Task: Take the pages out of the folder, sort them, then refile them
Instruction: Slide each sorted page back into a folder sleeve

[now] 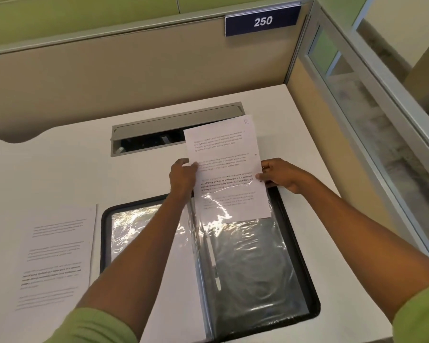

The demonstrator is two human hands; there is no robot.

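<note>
page [224,167] sitting half inside right-hand clear sleeve [253,263] of open folder [305,243] | left hand [182,175] grip pinching its left edge | right hand [280,175] grip pinching its right edge | loose pages [55,256] lying left of folder on worktop [60,169]

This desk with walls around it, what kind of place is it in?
Probably an office cubicle: a white desk boxed in by partition walls, a numbered sign reading 250, and a cable hatch set in the desktop.

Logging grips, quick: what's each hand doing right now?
Left hand: holding the page by its left edge.
Right hand: holding the same page by its right edge.
</note>
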